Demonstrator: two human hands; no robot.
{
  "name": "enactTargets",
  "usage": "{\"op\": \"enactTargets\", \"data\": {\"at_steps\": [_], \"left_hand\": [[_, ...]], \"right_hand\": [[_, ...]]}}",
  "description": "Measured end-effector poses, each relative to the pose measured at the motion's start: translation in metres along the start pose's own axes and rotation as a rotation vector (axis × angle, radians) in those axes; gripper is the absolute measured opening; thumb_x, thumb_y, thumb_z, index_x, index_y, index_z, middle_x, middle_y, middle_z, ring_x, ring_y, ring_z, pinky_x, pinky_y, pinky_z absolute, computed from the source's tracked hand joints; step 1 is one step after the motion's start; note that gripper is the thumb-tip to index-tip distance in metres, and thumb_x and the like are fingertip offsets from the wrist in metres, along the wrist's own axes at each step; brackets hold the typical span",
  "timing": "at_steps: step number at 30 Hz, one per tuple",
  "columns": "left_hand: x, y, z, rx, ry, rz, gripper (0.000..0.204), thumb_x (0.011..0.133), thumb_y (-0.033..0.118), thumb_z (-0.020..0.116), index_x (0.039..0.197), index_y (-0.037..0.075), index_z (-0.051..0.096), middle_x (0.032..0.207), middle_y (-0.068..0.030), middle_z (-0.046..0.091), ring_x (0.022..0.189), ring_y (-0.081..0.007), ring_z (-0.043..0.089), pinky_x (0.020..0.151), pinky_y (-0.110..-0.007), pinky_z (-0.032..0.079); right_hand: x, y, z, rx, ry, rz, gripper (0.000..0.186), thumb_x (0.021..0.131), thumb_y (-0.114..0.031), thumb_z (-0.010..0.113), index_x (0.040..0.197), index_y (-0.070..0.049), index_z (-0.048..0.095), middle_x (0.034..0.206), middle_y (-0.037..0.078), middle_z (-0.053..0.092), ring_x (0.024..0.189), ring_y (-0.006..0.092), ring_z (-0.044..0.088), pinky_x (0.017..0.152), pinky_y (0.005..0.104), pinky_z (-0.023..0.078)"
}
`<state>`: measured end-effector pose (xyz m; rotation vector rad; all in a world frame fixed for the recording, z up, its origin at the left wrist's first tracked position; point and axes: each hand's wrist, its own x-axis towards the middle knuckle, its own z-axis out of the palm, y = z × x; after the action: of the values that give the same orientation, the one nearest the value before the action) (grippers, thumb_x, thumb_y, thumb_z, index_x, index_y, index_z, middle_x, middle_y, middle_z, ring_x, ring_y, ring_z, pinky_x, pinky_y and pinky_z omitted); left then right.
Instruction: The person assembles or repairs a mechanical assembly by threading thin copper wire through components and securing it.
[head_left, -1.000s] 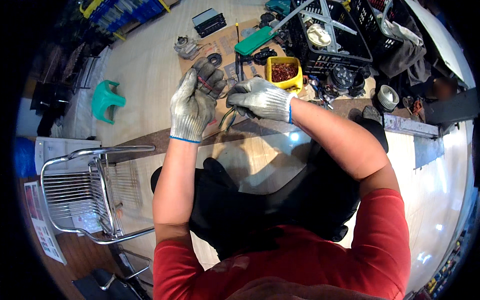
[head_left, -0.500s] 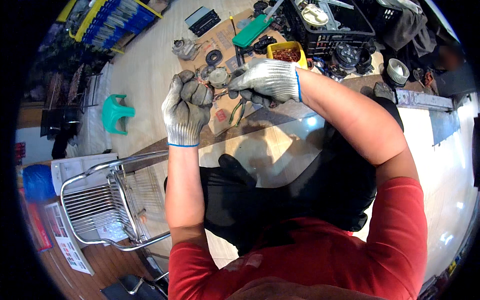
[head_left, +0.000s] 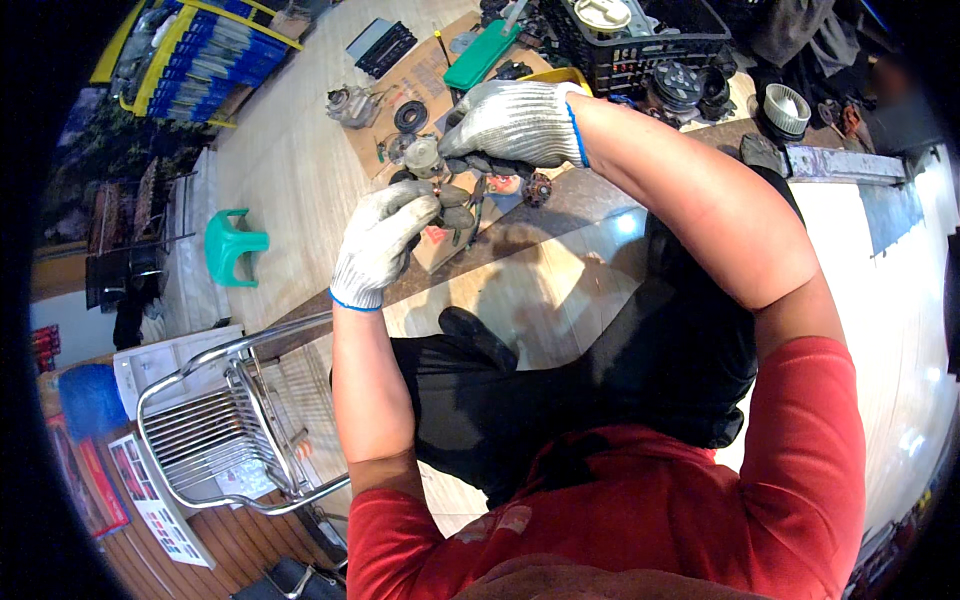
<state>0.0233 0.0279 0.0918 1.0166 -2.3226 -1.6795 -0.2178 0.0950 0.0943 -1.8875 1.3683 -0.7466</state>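
Note:
A round, silvery metal part [head_left: 422, 157], like a small motor housing, is gripped in the gloved fingers of my right hand [head_left: 515, 125]. Just below it, my left hand [head_left: 385, 235], in a matching white knit glove with grey-coated fingers, is closed in a pinch. Whatever sits between those fingertips is too small to make out. A dark, narrow hand tool [head_left: 478, 195] lies under the right hand. Beside it, a small round part [head_left: 538, 190] with copper-coloured windings rests near the cardboard's edge.
Cardboard [head_left: 395, 85] on the floor carries a black ring [head_left: 410, 117], a green case [head_left: 482, 57] and a yellow tub [head_left: 565, 76]. A black crate [head_left: 650, 60] of parts stands behind. At left are a green stool [head_left: 235, 248] and a metal-framed chair [head_left: 215, 425].
My left hand has dropped lower and turned, its back now showing. The right hand still holds the round metal part, raised slightly. The copper-wound part has come into view.

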Motion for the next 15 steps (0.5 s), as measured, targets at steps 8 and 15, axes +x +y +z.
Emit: {"op": "enactTargets", "data": {"at_steps": [8,15], "left_hand": [[0.010,0.003,0.017,0.224,0.226,0.074,0.037,0.095,0.027,0.061,0.113,-0.005,0.069,0.098,-0.0165,0.071,0.092,-0.0212,0.067,0.085,-0.034,0.051],[0.018,-0.026,0.013,-0.493,0.328,0.097,0.038,0.101,0.023,0.057,0.125,-0.006,0.062,0.106,-0.0111,0.070,0.097,-0.0152,0.064,0.087,-0.030,0.049]], "right_hand": [[0.003,-0.004,0.007,0.277,0.023,0.214,0.027,0.090,-0.028,0.064,0.077,-0.004,0.066,0.060,0.000,0.056,0.052,0.0089,0.053,0.046,0.0268,0.040],[0.009,-0.010,0.026,0.119,-0.023,0.125,0.015,0.089,-0.016,0.059,0.098,-0.010,0.070,0.087,0.014,0.070,0.080,0.0303,0.069,0.069,0.0399,0.053]]}}
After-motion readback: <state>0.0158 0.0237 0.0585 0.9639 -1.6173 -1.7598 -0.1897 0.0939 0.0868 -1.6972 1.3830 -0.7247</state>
